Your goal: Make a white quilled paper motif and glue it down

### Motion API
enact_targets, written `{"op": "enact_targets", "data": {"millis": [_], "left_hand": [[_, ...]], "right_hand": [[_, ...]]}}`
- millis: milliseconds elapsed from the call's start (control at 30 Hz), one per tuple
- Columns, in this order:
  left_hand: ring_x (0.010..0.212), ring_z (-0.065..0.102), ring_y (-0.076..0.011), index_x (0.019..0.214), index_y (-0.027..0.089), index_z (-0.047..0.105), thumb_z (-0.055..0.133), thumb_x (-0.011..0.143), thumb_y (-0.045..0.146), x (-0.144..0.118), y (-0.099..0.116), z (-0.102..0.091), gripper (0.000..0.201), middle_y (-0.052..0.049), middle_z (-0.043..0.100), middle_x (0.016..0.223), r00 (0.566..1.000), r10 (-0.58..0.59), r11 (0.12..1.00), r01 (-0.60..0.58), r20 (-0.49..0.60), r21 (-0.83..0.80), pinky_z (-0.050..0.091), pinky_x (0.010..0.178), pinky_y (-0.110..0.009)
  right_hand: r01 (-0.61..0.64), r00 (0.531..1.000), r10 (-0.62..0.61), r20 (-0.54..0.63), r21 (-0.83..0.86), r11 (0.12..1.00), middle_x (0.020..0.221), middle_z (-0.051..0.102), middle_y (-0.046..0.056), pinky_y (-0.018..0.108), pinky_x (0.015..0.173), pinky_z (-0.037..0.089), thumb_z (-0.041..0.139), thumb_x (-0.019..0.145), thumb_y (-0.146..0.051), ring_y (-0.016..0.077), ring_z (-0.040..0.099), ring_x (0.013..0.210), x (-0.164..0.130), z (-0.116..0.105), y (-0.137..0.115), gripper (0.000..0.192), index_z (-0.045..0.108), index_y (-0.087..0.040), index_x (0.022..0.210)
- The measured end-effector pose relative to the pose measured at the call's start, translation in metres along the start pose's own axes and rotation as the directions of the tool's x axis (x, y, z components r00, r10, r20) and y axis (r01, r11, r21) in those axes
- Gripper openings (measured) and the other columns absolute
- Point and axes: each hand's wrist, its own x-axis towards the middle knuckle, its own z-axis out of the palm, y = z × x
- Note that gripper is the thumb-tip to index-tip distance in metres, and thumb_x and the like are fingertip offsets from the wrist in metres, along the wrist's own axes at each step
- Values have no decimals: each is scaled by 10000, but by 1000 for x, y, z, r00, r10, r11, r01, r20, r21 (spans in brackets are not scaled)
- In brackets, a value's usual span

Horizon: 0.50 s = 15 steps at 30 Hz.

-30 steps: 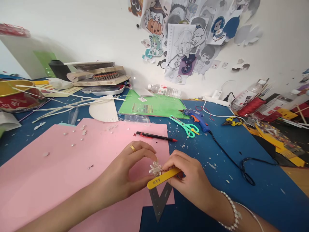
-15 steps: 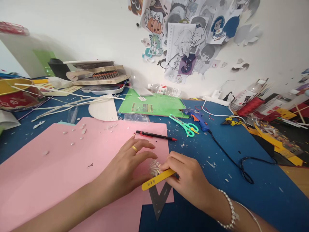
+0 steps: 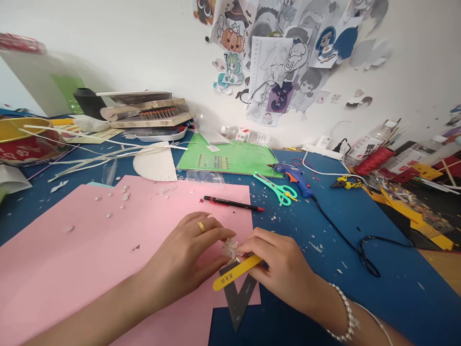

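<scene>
While our left hand (image 3: pixel 187 259) pinches the small white curled paper ornament (image 3: pixel 231 249), our right hand (image 3: pixel 279 269) grips the yellow flat stick (image 3: pixel 236 272), shaping it; next likely needs gentle pressing.

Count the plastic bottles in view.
3: one bottle lying by the wall behind the green sheet, two standing bottles at the right. Clutter there may hide more.

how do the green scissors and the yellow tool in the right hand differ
The scissors are mint green and lie untouched on the blue mat; the yellow tool is a flat strip gripped in the right hand, beside the small white paper piece. The scissors have looped handles; the yellow tool has none.
</scene>
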Motion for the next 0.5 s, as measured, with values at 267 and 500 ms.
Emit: {"op": "enact_targets", "data": {"millis": [267,500], "left_hand": [[849,545,-193,1001,218,550,446,797,140,0,-5,-1,242,-48,611,911,997,18,999,-16,77,-30,413,807,-364],[959,507,-192,1043,234,522,374,807,83,-3,-10,8,317,-63,511,1058,998,-52,993,49,-22,-104,449,781,-312]], "right_hand": [[-8,999,8,48,-15,1000,757,579,7,210,590,383,481,742,-104,116,531,675,0,4,3,125,561,-189,789],[-125,991,119,52,135,983,723,564,-19,198,571,374,511,689,-58,103,517,652,3,-2,3,164,567,-196,758]]}}
